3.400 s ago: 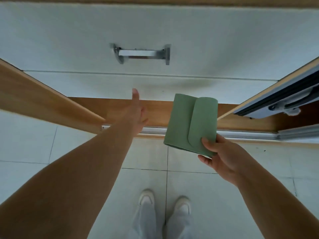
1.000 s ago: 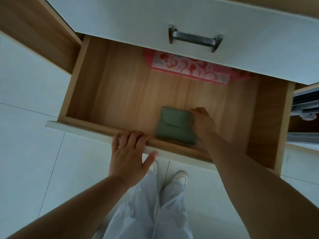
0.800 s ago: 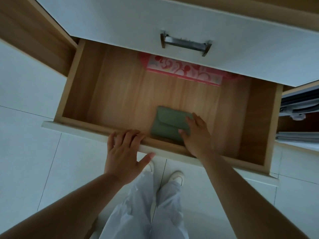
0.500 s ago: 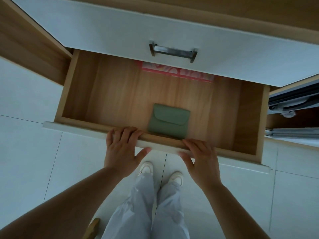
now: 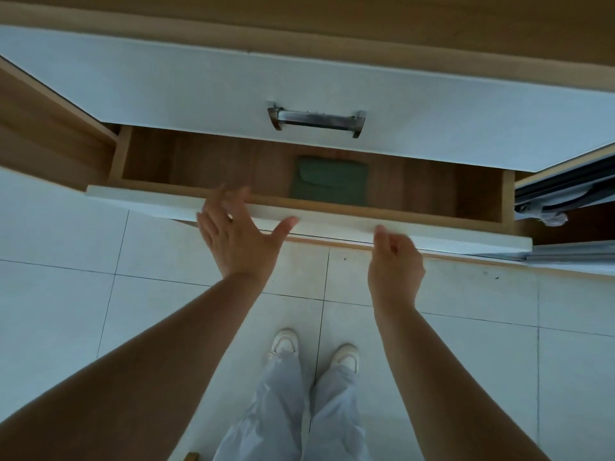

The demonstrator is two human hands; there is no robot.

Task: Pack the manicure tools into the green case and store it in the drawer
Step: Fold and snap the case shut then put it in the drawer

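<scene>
green case (image 5: 329,183) lay flat on the wooden floor of the drawer (image 5: 432,236), long axis running left to right, its flap seam toward the far-left. it sat just beyond the white front panel, between the two hands and farther away. left hand (image 5: 239,241) was spread open against the panel, holding nothing; right hand (image 5: 396,257) was loosely curled, empty, at the panel's near edge. pale floor tiles (image 5: 66,294) lay below, with a metal handle (image 5: 316,119) on the upper drawer.
</scene>
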